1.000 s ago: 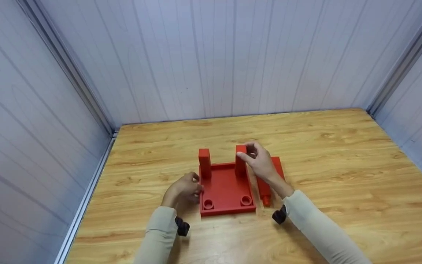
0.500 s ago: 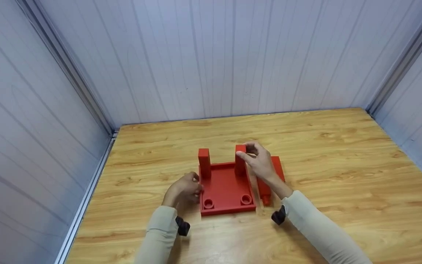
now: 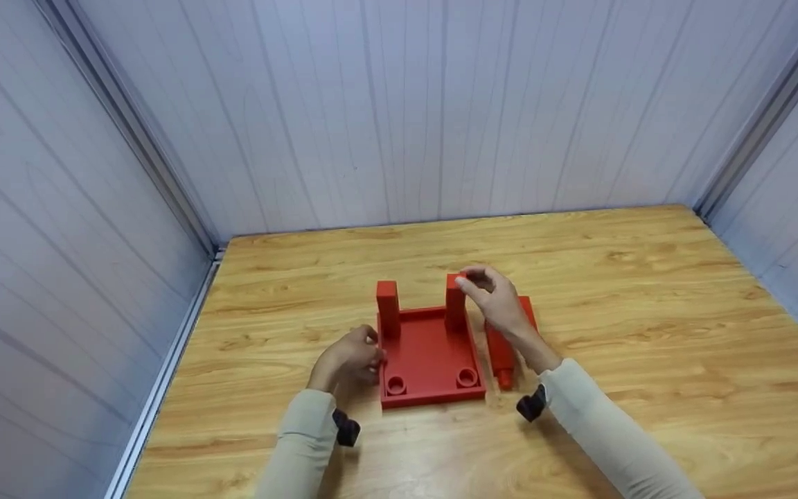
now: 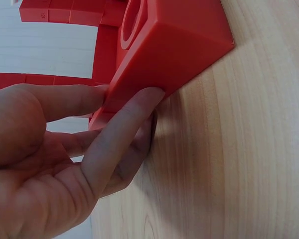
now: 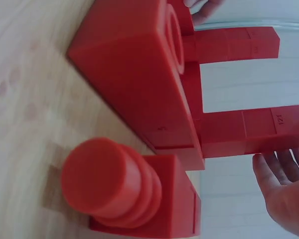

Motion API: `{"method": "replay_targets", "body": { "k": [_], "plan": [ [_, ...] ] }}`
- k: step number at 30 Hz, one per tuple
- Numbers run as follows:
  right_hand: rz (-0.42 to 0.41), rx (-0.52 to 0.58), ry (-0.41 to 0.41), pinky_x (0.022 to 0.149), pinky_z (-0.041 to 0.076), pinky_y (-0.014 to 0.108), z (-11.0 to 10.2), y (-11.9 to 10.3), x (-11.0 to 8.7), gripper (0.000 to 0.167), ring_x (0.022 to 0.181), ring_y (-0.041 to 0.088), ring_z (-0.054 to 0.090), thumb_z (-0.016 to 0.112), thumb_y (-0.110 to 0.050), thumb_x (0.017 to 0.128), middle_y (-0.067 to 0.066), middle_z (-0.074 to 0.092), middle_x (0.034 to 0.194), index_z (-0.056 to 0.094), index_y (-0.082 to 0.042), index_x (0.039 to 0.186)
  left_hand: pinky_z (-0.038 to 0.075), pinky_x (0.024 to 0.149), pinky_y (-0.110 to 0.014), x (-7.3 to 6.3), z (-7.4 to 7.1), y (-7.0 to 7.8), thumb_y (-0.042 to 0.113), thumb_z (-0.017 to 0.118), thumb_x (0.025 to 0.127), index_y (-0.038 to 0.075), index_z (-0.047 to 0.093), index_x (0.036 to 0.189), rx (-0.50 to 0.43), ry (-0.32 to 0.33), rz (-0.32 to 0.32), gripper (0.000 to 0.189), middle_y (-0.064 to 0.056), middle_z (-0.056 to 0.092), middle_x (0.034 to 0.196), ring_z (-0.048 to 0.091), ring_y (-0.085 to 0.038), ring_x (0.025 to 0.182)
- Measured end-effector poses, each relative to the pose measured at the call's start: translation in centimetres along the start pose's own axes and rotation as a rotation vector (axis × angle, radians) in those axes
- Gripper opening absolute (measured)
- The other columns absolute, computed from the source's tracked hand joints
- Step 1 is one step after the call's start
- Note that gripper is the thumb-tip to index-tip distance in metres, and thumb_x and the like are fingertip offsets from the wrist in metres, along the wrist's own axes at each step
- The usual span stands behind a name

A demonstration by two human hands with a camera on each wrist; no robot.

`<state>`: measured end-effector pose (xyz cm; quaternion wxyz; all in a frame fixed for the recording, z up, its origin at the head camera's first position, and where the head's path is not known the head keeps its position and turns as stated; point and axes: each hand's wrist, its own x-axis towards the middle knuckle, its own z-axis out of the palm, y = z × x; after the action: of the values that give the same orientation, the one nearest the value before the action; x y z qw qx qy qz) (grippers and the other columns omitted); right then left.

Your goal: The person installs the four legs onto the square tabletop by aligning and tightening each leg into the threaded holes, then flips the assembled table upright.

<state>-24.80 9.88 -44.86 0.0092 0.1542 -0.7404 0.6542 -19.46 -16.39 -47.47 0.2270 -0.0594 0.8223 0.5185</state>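
Note:
A red square base (image 3: 428, 360) with a raised rim lies on the wooden table. Two red square posts stand upright at its far corners, a left post (image 3: 388, 308) and a right post (image 3: 454, 308); round sockets (image 3: 467, 378) show at the near corners. My left hand (image 3: 352, 353) pinches the base's left rim, with thumb and fingers at the wall (image 4: 139, 74) in the left wrist view. My right hand (image 3: 499, 305) is at the right post's top, its loosely bent fingers against the post's outer side (image 5: 254, 132) in the right wrist view.
Right of the base lie two more red posts side by side, partly under my right forearm; the nearer post (image 3: 501, 350) has a round stepped peg (image 5: 99, 179) pointing toward me. Pale panel walls (image 3: 406, 125) enclose the table's back and sides.
My right thumb has slid from the right post's front face to its top right edge, and the hand has shifted slightly right. The left hand and base have stayed in place.

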Motion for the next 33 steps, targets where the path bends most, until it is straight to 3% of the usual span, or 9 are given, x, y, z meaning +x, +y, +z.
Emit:
{"method": "replay_targets", "body": {
  "k": [3,6,13,18,24,33],
  "plan": [
    [0.011,0.059,0.029,0.096,0.049,0.038,-0.5,0.8,0.6,0.032,0.103,0.017,0.06,0.06,-0.023,0.095,0.015,0.061,0.113,0.058,-0.001,0.118,0.055,0.064,-0.033,0.1,-0.1,0.0,0.002,0.055,0.09,-0.004,0.042,0.124,0.015,-0.006,0.0,0.037,-0.009,0.052,0.083,0.053,-0.018,0.071],
    [0.015,0.109,0.042,0.099,0.046,0.048,-1.0,0.8,0.9,0.03,0.104,0.023,0.061,0.056,-0.018,0.097,0.019,0.06,0.114,0.056,0.004,0.118,0.052,0.061,-0.031,0.1,-0.2,-0.1,0.001,0.054,0.089,-0.004,0.042,0.125,0.023,-0.016,-0.002,0.038,-0.008,0.051,0.079,0.052,-0.017,0.068],
    [0.039,0.097,0.057,0.093,0.052,0.04,-2.5,1.2,1.0,0.032,0.11,0.041,0.057,0.053,-0.017,0.098,0.018,0.062,0.112,0.054,0.005,0.12,0.056,0.064,-0.033,0.0,-0.2,0.0,0.001,0.055,0.088,-0.005,0.043,0.124,0.051,-0.003,0.015,0.038,-0.01,0.052,0.086,0.056,-0.019,0.071],
    [0.093,0.094,0.056,0.09,0.053,0.034,-3.7,1.2,0.7,0.034,0.105,0.033,0.06,0.054,-0.018,0.098,0.016,0.059,0.112,0.052,0.006,0.121,0.057,0.068,-0.036,0.0,-0.1,-0.1,0.001,0.057,0.087,-0.006,0.044,0.124,0.047,0.009,0.016,0.04,-0.012,0.051,0.093,0.057,-0.02,0.074],
    [0.132,0.097,0.073,0.089,0.054,0.033,-4.8,1.5,0.5,0.034,0.096,0.018,0.063,0.054,-0.021,0.098,0.019,0.056,0.115,0.052,0.005,0.12,0.058,0.069,-0.039,0.1,-0.1,-0.1,0.001,0.056,0.089,-0.005,0.043,0.124,0.016,-0.004,0.007,0.037,-0.011,0.05,0.088,0.055,-0.02,0.073],
    [0.15,0.074,0.106,0.09,0.053,0.039,-6.1,2.1,-0.2,0.036,0.097,0.021,0.063,0.055,-0.025,0.097,0.005,0.059,0.107,0.051,0.002,0.12,0.058,0.069,-0.039,0.1,-0.1,0.0,0.001,0.055,0.09,-0.006,0.043,0.124,0.009,-0.009,0.005,0.037,-0.01,0.052,0.086,0.057,-0.02,0.072]
  ]
}}
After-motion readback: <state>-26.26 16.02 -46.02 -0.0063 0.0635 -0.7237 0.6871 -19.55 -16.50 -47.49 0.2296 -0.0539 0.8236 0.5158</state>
